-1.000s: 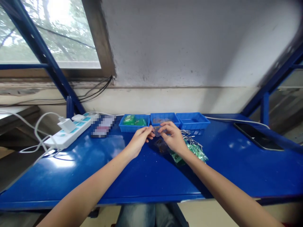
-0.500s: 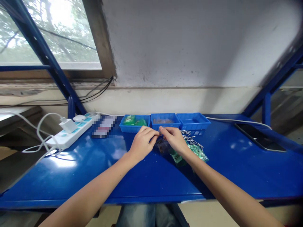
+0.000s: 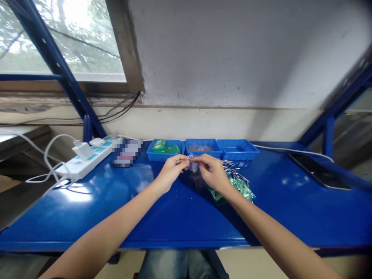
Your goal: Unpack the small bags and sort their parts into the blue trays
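My left hand point(image 3: 170, 173) and my right hand point(image 3: 213, 172) meet in front of the middle blue tray point(image 3: 202, 146). Both pinch a small clear plastic bag point(image 3: 192, 165) between their fingertips, held just above the blue table point(image 3: 174, 217). Under my right hand lies a darker clear bag point(image 3: 198, 179) with small parts. To its right sit green circuit boards point(image 3: 242, 186) and a heap of metal pins point(image 3: 232, 167).
Three blue trays line the back: the left tray point(image 3: 164, 150) holds green boards, the right tray point(image 3: 238, 149) looks bare. A white power strip point(image 3: 84, 161) with plugged cables lies at the left. A black phone point(image 3: 318, 172) lies at the right, a blurred item point(image 3: 127, 154) beside the trays.
My hands dropped toward the table half a second ago, then rose again with the small clear bag pinched between them. The camera tilted slightly.
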